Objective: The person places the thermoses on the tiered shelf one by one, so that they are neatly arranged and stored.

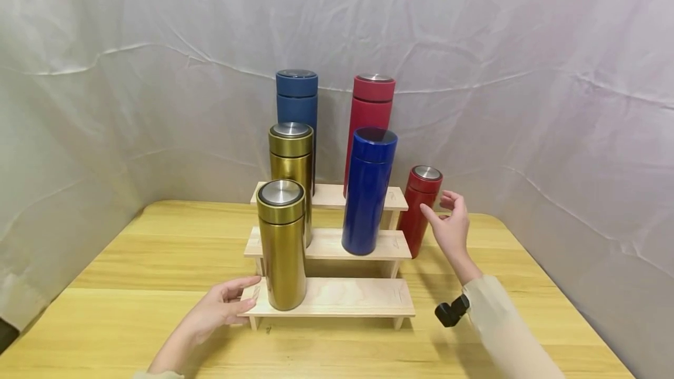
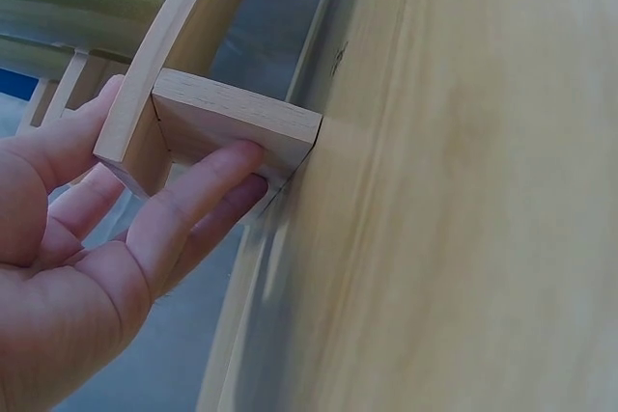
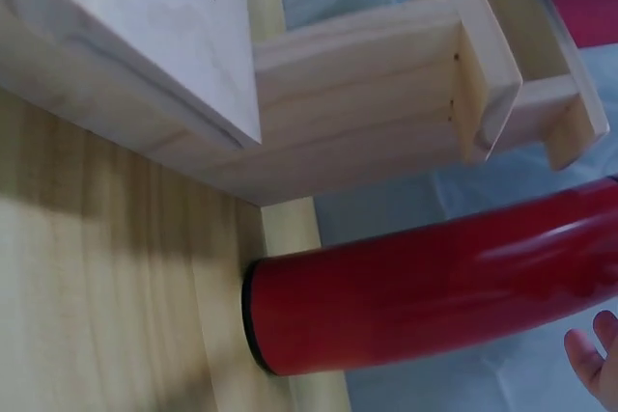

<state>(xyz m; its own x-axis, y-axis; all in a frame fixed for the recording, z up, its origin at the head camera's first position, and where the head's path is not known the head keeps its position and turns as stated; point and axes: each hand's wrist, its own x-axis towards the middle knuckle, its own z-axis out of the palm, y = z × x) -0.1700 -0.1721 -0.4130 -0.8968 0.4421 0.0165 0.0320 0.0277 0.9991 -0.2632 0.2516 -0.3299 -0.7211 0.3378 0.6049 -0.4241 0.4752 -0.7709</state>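
My left hand (image 1: 213, 312) grips the left end of the stepped wooden stand (image 1: 358, 297) at its lowest shelf. In the left wrist view one digit reaches over the shelf edge, and fingertips (image 2: 237, 156) touch the leg below. A gold thermos flask (image 1: 283, 256) stands upright on that shelf, close to this hand. On the right, a red thermos flask (image 1: 416, 218) stands on the table beside the stand. My right hand (image 1: 451, 227) is next to it with fingers parted and bent; fingertips (image 3: 584, 354) show a small gap from the flask (image 3: 415, 296).
The middle shelf bears another gold flask (image 1: 291, 148) and a glossy blue flask (image 1: 368, 197). A dark blue flask (image 1: 297, 95) and a crimson flask (image 1: 372, 107) stand on the top shelf. Pale cloth (image 1: 210, 121) hangs behind the wooden table (image 1: 131, 262).
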